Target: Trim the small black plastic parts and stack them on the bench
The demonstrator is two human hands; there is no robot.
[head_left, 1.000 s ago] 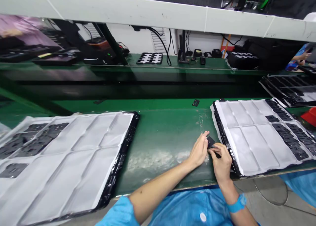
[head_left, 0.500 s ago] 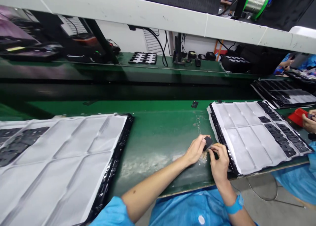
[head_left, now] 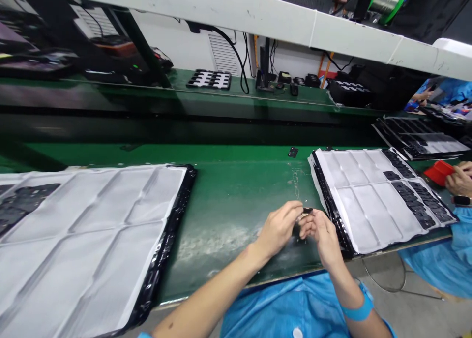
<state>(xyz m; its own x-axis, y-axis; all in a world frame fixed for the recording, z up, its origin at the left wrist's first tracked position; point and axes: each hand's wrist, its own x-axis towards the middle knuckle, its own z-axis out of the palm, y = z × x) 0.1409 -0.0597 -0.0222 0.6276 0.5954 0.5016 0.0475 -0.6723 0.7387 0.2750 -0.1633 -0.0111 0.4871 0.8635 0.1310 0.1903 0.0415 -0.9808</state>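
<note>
My left hand (head_left: 277, 227) and my right hand (head_left: 321, 231) meet over the green bench (head_left: 236, 200), fingers pinched together on a small black part (head_left: 307, 211) held between them, just above the surface. Right beside my right hand lies a white padded tray (head_left: 363, 202) with a black rim, holding several small black parts (head_left: 415, 200) along its right side. A second, larger white tray (head_left: 92, 230) lies to the left, with several dark parts at its far left corner.
A lone black part (head_left: 292, 152) lies on the bench behind my hands. Another person's hand (head_left: 457, 179) rests by a red box (head_left: 438, 172) at the right. A rear shelf carries a tray of parts (head_left: 210, 78), cables and chargers. More trays (head_left: 420, 138) sit far right.
My hands lifted the small black part slightly off the bench and turned it between the fingers. The view shifted left and down; another person's hand came into view at the right.
</note>
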